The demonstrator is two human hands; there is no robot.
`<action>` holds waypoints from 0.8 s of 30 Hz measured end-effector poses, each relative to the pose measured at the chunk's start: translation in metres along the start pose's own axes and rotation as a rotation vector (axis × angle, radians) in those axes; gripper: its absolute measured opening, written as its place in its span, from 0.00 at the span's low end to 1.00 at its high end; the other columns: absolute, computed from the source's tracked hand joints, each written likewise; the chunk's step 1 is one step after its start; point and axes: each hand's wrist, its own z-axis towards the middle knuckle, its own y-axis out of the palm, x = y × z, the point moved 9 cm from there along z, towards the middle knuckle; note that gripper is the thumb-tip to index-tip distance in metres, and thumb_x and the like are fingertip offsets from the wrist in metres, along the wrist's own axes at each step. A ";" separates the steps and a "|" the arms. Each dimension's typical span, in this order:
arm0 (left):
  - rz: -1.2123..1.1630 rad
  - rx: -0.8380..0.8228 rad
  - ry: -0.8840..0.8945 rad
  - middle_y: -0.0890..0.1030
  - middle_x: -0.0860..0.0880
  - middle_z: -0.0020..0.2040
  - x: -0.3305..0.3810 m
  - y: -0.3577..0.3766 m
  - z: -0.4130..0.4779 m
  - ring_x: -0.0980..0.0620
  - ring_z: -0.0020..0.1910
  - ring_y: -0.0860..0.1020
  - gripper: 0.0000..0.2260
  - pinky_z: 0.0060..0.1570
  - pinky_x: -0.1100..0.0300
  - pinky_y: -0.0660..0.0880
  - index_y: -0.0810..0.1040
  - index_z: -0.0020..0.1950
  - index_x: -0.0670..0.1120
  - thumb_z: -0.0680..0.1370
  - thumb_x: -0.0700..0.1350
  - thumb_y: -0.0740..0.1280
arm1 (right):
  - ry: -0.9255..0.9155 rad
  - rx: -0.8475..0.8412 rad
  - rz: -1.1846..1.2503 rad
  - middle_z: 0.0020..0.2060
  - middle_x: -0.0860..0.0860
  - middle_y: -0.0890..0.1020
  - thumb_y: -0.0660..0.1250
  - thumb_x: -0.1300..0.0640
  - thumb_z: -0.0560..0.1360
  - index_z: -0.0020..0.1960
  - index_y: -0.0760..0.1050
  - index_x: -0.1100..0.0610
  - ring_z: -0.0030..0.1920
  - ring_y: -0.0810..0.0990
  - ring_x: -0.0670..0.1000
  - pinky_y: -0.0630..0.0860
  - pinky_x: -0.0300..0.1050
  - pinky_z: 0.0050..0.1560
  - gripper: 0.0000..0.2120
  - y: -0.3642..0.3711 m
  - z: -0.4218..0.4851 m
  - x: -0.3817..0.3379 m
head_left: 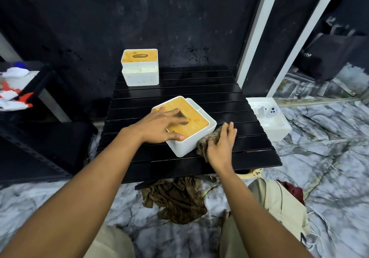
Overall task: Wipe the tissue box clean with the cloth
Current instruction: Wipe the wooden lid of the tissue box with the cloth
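1 box point(184, 148) under L hand point(159, 126), cloth point(202, 145) under R point(219, 148)

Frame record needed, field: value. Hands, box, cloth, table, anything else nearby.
left hand: left hand rests spread on the wooden lid of the near tissue box
right hand: right hand presses the cloth against that box's right side wall, fingers fairly straight
box pose: white, on the black slatted table, turned at an angle to its edges
second tissue box: second tissue box at the table's far left, walls speckled, untouched
floor: crumpled brown fabric below the table's near edge; white tray right of the table
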 end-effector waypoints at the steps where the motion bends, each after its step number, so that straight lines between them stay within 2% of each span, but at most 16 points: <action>1: -0.026 0.009 0.027 0.51 0.56 0.80 0.000 -0.002 -0.003 0.45 0.79 0.47 0.32 0.76 0.47 0.46 0.60 0.75 0.65 0.73 0.65 0.68 | -0.008 -0.047 0.027 0.79 0.50 0.48 0.60 0.64 0.78 0.80 0.48 0.55 0.79 0.40 0.50 0.43 0.47 0.78 0.34 -0.004 0.005 0.000; 4: 0.054 0.110 0.115 0.63 0.58 0.75 0.001 -0.006 -0.010 0.54 0.77 0.55 0.36 0.75 0.43 0.41 0.65 0.74 0.60 0.69 0.61 0.74 | -0.046 -0.184 0.010 0.79 0.49 0.54 0.65 0.60 0.76 0.79 0.51 0.49 0.79 0.44 0.50 0.46 0.56 0.78 0.37 -0.004 0.011 -0.002; 6: 0.122 0.191 0.155 0.69 0.56 0.71 0.005 -0.004 -0.011 0.53 0.73 0.62 0.34 0.76 0.44 0.50 0.67 0.74 0.57 0.70 0.58 0.75 | -0.065 -0.206 -0.066 0.78 0.49 0.59 0.70 0.56 0.75 0.79 0.51 0.50 0.79 0.45 0.47 0.42 0.58 0.78 0.39 -0.003 0.015 -0.003; 8: 0.157 0.230 0.210 0.71 0.55 0.68 0.010 -0.001 -0.010 0.51 0.69 0.67 0.33 0.71 0.53 0.61 0.68 0.74 0.55 0.71 0.57 0.74 | -0.080 -0.215 -0.030 0.76 0.45 0.63 0.72 0.52 0.73 0.79 0.49 0.49 0.79 0.46 0.46 0.40 0.58 0.77 0.43 -0.003 0.018 -0.007; 11: 0.094 0.247 0.189 0.71 0.58 0.67 0.003 -0.013 -0.013 0.55 0.67 0.68 0.30 0.65 0.58 0.66 0.69 0.73 0.53 0.73 0.58 0.72 | -0.037 -0.182 0.167 0.76 0.42 0.62 0.72 0.49 0.73 0.79 0.44 0.43 0.78 0.53 0.47 0.51 0.59 0.77 0.46 -0.010 0.021 -0.010; 13: -0.067 0.262 0.088 0.71 0.57 0.67 -0.014 -0.025 -0.016 0.55 0.66 0.69 0.29 0.64 0.58 0.68 0.70 0.73 0.51 0.74 0.57 0.72 | -0.027 -0.226 0.118 0.79 0.46 0.55 0.71 0.47 0.74 0.79 0.46 0.43 0.79 0.49 0.48 0.53 0.56 0.77 0.43 -0.008 0.019 -0.010; 16: -0.365 0.338 -0.039 0.74 0.55 0.62 -0.039 -0.034 -0.025 0.55 0.59 0.74 0.25 0.61 0.56 0.71 0.73 0.70 0.49 0.75 0.53 0.72 | -0.118 -0.365 -0.262 0.79 0.49 0.47 0.67 0.44 0.76 0.79 0.51 0.48 0.79 0.40 0.50 0.46 0.55 0.78 0.39 0.005 0.010 -0.006; 18: -0.595 0.368 -0.106 0.76 0.54 0.61 -0.049 -0.022 -0.032 0.58 0.57 0.76 0.21 0.59 0.57 0.74 0.73 0.67 0.49 0.76 0.49 0.71 | -0.174 -0.383 -0.397 0.79 0.51 0.43 0.66 0.43 0.76 0.78 0.56 0.51 0.78 0.37 0.53 0.45 0.54 0.78 0.35 0.011 0.005 -0.003; 22: -1.045 0.408 -0.176 0.80 0.51 0.59 -0.054 0.018 -0.045 0.52 0.59 0.79 0.14 0.59 0.47 0.78 0.74 0.60 0.53 0.76 0.46 0.70 | -0.169 -0.313 -0.397 0.78 0.57 0.38 0.66 0.53 0.78 0.67 0.66 0.53 0.79 0.39 0.59 0.57 0.52 0.76 0.19 0.013 0.001 -0.002; 24: -1.172 0.446 -0.206 0.81 0.51 0.57 -0.051 0.032 -0.049 0.49 0.60 0.79 0.12 0.58 0.47 0.78 0.74 0.58 0.55 0.77 0.44 0.69 | -0.128 -0.267 -0.325 0.77 0.56 0.35 0.67 0.58 0.77 0.66 0.65 0.51 0.79 0.47 0.59 0.66 0.46 0.68 0.19 0.009 -0.002 -0.006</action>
